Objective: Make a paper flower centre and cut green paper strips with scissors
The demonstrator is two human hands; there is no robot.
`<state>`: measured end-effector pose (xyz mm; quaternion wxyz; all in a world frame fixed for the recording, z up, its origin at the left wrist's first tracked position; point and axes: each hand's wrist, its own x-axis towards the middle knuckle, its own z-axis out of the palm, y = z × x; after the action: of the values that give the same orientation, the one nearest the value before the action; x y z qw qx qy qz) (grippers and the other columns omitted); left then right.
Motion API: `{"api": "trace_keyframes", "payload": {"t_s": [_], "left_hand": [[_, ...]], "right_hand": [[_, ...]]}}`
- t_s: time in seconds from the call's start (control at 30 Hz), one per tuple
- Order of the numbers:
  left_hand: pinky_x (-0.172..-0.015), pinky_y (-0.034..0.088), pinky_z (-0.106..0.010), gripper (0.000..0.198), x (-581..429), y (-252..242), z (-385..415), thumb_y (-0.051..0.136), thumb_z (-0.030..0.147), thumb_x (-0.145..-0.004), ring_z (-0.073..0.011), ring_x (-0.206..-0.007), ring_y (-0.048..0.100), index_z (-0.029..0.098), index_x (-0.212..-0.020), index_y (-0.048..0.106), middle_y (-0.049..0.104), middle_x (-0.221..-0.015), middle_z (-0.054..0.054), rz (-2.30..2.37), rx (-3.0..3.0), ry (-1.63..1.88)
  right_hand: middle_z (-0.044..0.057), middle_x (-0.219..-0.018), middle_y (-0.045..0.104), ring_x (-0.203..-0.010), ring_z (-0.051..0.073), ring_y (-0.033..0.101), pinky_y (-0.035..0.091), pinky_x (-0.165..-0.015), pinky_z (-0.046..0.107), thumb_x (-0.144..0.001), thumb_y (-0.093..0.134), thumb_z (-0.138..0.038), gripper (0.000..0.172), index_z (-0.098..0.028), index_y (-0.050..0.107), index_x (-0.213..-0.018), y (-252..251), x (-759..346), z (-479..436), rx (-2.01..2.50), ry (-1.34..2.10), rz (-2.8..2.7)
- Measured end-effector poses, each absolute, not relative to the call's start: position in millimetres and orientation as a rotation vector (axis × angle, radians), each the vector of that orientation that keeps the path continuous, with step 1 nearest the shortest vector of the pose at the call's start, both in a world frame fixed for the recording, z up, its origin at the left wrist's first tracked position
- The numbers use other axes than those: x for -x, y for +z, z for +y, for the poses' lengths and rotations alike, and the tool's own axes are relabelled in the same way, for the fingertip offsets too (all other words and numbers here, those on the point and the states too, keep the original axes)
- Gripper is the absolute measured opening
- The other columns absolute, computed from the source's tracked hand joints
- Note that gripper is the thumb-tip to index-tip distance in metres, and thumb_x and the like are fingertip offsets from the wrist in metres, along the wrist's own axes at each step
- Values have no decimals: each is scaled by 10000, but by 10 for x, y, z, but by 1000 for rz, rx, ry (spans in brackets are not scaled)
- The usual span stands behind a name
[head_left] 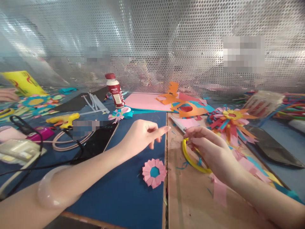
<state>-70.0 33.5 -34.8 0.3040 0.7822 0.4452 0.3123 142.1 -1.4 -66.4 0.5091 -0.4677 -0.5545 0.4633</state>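
My left hand hovers above the dark blue board, its thumb stretched to the right and the other fingers loosely bent, with nothing visible in it. Below it lies a round pleated paper flower, pink with a blue centre. My right hand has its fingers closed at the middle of a pair of scissors with yellow handles. The metal blades point away and to the left; the fingers partly cover the pivot. Beside my right wrist are pink paper strips.
A red-capped bottle stands behind the board. Pink sheets and orange scraps lie at the back. On the left are a yellow glue gun, cables and a black tablet-like slab; on the right, a layered paper flower and a dark phone-like object.
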Motion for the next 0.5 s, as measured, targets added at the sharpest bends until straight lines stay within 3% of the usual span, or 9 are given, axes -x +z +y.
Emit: {"api": "trace_keyframes", "payload": {"t_s": [0.07, 0.13, 0.2, 0.27, 0.33, 0.4, 0.5], "left_hand": [[-844, 456, -305, 186, 705, -357, 319, 543, 308, -814, -152, -885, 617, 176, -894, 646, 696, -889, -18, 1197, -2232, 924], [-904, 422, -318, 213, 705, -376, 316, 574, 256, -790, -155, -985, 579, 204, -990, 627, 645, -1085, -18, 1193, -2374, 989], [-880, 430, -323, 141, 705, -393, 321, 556, 274, -805, -165, -936, 592, 187, -844, 659, 672, -980, -23, 1209, -2445, 919], [-850, 440, -319, 197, 711, -393, 324, 526, 295, -824, -166, -901, 596, 171, -727, 645, 671, -936, -32, 1213, -2452, 885], [-853, 435, -316, 155, 730, -372, 323, 526, 285, -822, -161, -949, 572, 178, -862, 630, 620, -1080, -42, 1219, -2433, 932], [-838, 433, -312, 240, 768, -332, 322, 559, 311, -797, -156, -956, 551, 203, -1009, 587, 577, -1126, -41, 1227, -2413, 874], [-799, 427, -295, 290, 848, -261, 322, 618, 458, -721, -171, -933, 532, 219, -885, 636, 569, -1015, -24, 1111, -2396, 383]], "right_hand": [[17, -867, 602, -765, 148, 561, 433, -671, 262, -773, 535, -257, 129, -213, 590, -880, -642, -1403, -33, 1170, 1064, -1393], [19, -861, 609, -775, 151, 573, 444, -684, 262, -778, 521, -260, 136, -211, 581, -890, -610, -1376, -63, 1202, 1016, -1452], [23, -864, 609, -794, 157, 576, 453, -700, 268, -788, 509, -267, 145, -210, 568, -907, -587, -1353, -94, 1222, 977, -1515], [23, -875, 608, -823, 162, 573, 453, -723, 274, -804, 500, -278, 147, -216, 557, -924, -588, -1346, -113, 1227, 925, -1560], [22, -898, 603, -850, 164, 568, 446, -752, 284, -825, 486, -284, 152, -224, 546, -952, -614, -1355, -120, 1214, 860, -1596], [25, -913, 594, -867, 168, 560, 435, -777, 297, -841, 471, -279, 153, -227, 533, -971, -650, -1370, -119, 1192, 791, -1633], [27, -919, 572, -873, 165, 540, 421, -790, 304, -847, 458, -253, 141, -223, 516, -972, -690, -1381, -124, 1169, 718, -1696]]}}
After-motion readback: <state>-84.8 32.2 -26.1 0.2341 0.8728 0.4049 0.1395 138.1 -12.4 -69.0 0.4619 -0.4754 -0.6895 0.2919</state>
